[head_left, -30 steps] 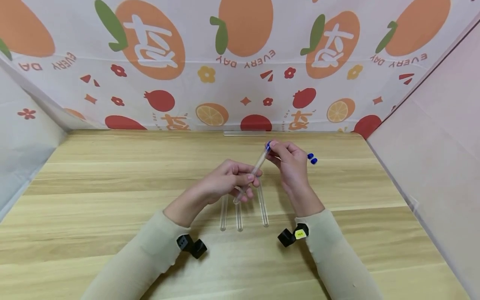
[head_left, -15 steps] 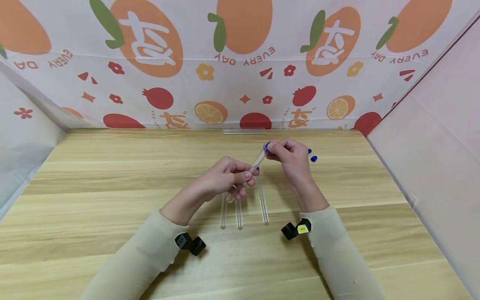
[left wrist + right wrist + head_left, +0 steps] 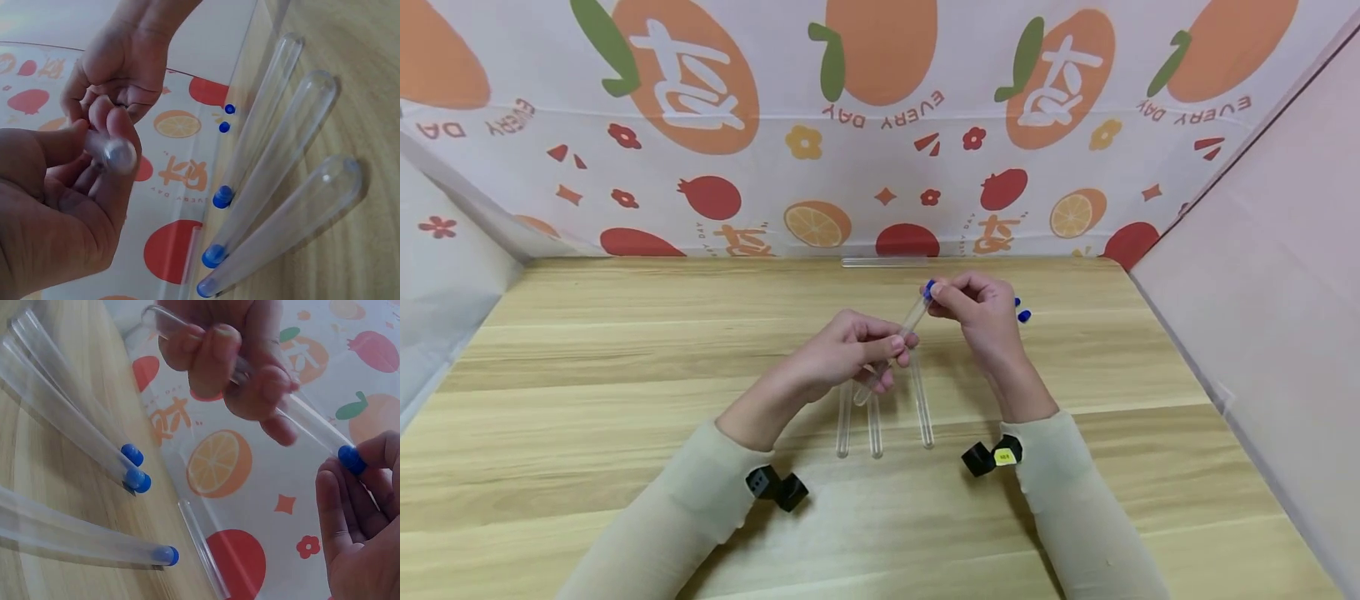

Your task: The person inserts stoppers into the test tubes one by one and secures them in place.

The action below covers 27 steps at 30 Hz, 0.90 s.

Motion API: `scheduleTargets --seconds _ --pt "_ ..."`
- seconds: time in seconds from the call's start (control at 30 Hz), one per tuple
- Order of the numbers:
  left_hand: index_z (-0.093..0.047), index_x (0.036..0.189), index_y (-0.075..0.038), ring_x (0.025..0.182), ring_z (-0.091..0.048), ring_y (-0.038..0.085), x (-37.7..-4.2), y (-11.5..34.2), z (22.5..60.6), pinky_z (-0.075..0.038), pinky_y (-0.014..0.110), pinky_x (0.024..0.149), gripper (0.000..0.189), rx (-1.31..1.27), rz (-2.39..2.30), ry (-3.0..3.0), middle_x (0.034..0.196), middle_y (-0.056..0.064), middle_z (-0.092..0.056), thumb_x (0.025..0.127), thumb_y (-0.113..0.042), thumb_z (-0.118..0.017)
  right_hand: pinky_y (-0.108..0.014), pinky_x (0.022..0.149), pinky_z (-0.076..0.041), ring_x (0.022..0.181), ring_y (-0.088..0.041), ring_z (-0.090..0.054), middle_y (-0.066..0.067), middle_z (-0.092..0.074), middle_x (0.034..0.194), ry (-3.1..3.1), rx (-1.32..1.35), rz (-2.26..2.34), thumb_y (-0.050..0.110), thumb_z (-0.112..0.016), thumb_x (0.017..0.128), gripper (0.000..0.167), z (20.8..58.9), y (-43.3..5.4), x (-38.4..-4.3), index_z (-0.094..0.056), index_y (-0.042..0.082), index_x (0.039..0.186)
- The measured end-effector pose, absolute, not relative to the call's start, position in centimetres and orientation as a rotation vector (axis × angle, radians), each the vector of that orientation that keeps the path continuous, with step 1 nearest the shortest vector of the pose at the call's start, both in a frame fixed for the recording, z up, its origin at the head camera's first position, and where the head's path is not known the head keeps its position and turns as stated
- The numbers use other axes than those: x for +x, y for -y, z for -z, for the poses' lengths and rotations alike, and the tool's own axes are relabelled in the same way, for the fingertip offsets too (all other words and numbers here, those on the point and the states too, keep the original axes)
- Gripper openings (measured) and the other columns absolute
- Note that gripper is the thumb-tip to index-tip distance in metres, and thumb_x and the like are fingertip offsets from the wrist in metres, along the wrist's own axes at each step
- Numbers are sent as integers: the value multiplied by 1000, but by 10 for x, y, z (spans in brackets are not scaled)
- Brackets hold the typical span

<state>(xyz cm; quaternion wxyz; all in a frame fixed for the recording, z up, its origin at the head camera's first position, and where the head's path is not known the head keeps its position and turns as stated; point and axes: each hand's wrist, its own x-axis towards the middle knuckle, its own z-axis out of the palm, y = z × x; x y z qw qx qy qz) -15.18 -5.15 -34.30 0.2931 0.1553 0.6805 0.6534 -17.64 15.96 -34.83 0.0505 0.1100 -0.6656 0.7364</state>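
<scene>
My left hand (image 3: 850, 354) grips a clear test tube (image 3: 914, 317) around its middle, thumb against the fingers. The tube slants in the air, its rounded end low and toward me. At its upper end a blue cap (image 3: 351, 460) sits at the mouth, pinched between thumb and fingers of my right hand (image 3: 988, 321). How deep the cap sits cannot be made out. Below the hands lie three more test tubes, one on the right (image 3: 922, 400) and two closer together (image 3: 275, 156) on the left; the wrist views show blue caps on their far ends.
Two loose blue caps (image 3: 1024, 316) lie on the wooden table (image 3: 625, 375) just right of my right hand. Another clear tube (image 3: 883, 262) lies along the back edge, against the fruit-print cloth (image 3: 880, 158). Pale side walls (image 3: 1262, 275) flank the table.
The held tube's rounded end has shifted slightly left, and both hands have moved a little with it. The right hand keeps its pinch on the cap; the tubes on the table stay put.
</scene>
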Motion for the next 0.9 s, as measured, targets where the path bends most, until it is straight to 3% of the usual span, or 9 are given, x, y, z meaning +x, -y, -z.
scheduleTargets --seconds 0.1,0.2,0.3,0.5,0.7,0.9 --pt "-62 129 2 71 -67 15 -152 50 345 -63 38 72 31 429 -1750 -1749 101 12 -68 105 -16 -53 -32 79 -62 81 -15 -71 -12 -74 99 2005 315 -2302 8 -66 95 4 347 -159 -174 -69 6 95" --pt "-59 132 -1 84 -70 20 -152 49 346 -60 46 84 33 454 -1737 -1714 111 15 -68 106 -19 -51 -34 80 -62 84 -17 -70 -19 -71 107 2012 326 -2305 9 -63 97 17 344 -157 -172 -65 1 112" --pt "-55 136 -1 94 -71 23 -152 49 348 -58 47 89 35 472 -1729 -1693 118 17 -67 107 -19 -48 -34 80 -62 84 -18 -70 -19 -71 109 2010 324 -2291 9 -61 99 23 344 -156 -171 -62 0 120" --pt "-52 138 1 90 -71 20 -152 48 351 -60 45 86 35 504 -1733 -1676 125 27 -63 106 -12 -48 -32 81 -61 85 -17 -70 -16 -72 104 2035 297 -2252 12 -62 99 21 346 -154 -171 -69 -2 112" --pt "-56 133 3 78 -69 17 -150 49 350 -62 40 76 31 487 -1744 -1686 116 29 -64 105 -7 -48 -31 80 -61 87 -18 -70 -22 -71 105 2098 333 -2166 13 -67 96 23 347 -153 -172 -69 -8 107" --pt "-56 132 0 77 -69 17 -152 49 344 -62 44 78 30 424 -1768 -1690 113 24 -66 105 -11 -50 -33 82 -61 89 -18 -70 -17 -71 109 2125 348 -2260 13 -63 99 25 343 -153 -172 -65 1 121"
